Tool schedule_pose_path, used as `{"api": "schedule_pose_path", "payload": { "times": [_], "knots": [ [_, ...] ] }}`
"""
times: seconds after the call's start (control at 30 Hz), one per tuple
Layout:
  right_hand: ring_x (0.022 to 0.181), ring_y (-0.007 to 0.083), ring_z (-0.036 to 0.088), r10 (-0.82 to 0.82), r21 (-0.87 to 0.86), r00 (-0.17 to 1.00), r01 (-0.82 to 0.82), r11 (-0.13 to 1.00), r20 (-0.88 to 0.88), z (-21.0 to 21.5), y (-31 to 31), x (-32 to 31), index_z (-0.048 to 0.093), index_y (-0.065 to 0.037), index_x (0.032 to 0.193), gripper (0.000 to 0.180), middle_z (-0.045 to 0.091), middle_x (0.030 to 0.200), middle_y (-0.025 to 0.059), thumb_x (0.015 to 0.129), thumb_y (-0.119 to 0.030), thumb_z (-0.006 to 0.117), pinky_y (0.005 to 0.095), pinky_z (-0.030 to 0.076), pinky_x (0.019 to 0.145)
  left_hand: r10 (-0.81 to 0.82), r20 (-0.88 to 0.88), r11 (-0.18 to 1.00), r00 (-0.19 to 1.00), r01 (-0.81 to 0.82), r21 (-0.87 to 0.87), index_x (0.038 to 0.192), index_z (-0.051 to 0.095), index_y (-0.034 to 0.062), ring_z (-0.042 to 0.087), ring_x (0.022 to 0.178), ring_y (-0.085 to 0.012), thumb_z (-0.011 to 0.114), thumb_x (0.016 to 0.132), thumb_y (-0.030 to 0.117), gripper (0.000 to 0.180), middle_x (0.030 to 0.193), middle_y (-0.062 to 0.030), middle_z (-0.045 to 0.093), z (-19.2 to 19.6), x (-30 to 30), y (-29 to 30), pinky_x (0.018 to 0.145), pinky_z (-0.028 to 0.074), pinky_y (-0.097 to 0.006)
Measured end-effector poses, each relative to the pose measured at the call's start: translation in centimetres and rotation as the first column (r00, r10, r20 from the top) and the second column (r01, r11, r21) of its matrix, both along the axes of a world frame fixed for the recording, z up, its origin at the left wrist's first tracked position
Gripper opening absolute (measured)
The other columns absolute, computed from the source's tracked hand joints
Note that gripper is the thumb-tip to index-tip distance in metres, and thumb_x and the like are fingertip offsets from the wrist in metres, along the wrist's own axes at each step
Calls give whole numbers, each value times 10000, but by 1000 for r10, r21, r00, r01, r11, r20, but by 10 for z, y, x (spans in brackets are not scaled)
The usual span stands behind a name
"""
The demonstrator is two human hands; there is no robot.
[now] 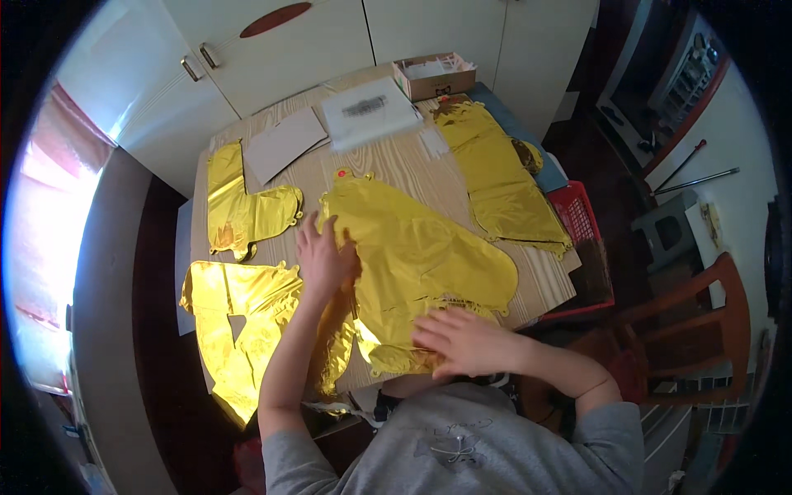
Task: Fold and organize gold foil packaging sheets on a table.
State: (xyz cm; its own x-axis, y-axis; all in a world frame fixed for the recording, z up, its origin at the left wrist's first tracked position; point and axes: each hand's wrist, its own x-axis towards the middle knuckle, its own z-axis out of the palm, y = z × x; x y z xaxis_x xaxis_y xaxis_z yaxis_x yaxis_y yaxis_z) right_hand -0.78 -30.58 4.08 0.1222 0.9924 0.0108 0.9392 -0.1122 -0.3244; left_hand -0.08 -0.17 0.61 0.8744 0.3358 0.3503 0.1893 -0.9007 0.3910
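A large flat gold foil balloon (412, 235) lies across the middle of the wooden table, its near end hanging over the front edge. My left hand (322, 256) rests at its left edge with the fingers spread. Lying flat on its near right part, my right hand (462, 338) has its fingers stretched out. Beside my left forearm is another gold foil balloon (264, 318) with a small opening in it, drooping past the table's edge. Farther back on the left sits a bent, L-shaped gold foil piece (256, 210). A long gold foil piece (495, 165) covers the right side.
At the back of the table (396, 165) are grey card sheets (285, 144), a clear plastic packet (371, 111) with a dark print, and an open cardboard box (435, 78). A red plastic basket (577, 206) stands off the right edge, near a wooden chair (693, 330). White cabinets (297, 49) close off the back.
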Motion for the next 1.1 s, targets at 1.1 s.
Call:
{"api": "schedule_pose_path", "payload": {
  "times": [1.1],
  "knots": [
    [1348, 239, 383, -320, 73, 948, 319, 945, 3, -31, -39, 91, 517, -116, 1312, 660, 466, 1415, 82, 795, -497, 666, 449, 223, 1147, -402, -348, 878, 847, 465, 117, 1457, 343, 116, 211, 1422, -369, 467, 876, 568, 748, 1521, -138, 300, -8, -9, -17, 1134, 108, -573]
  ]
}}
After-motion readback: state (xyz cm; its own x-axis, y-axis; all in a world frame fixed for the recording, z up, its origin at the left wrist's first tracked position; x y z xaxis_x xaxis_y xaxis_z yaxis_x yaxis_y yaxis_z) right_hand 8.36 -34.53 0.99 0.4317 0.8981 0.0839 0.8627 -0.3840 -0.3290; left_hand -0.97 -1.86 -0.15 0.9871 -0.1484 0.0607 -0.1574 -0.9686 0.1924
